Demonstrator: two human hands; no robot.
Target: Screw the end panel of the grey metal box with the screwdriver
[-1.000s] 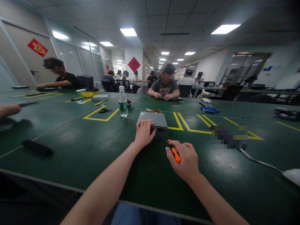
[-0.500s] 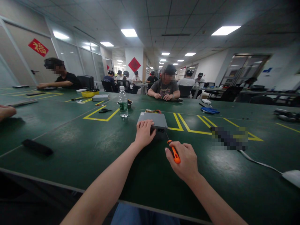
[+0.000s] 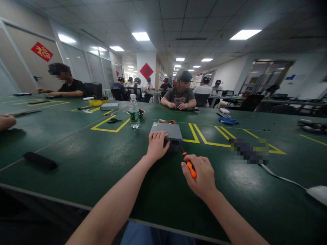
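A flat grey metal box lies on the green table in front of me, with coloured wires at its far edge. My left hand rests on the box's near left corner, fingers curled over it. My right hand is closed round an orange-handled screwdriver. The thin shaft of the tool points up at the near right side of the box.
A water bottle and a small bowl stand behind the box, scissors to the left. A black bar lies at the near left, blue gloves at the right, a white cable and device at the far right. Other people sit around.
My hands have hardly moved; the screwdriver shaft has closed in slightly on the box. The person at the back left has shifted their arms.
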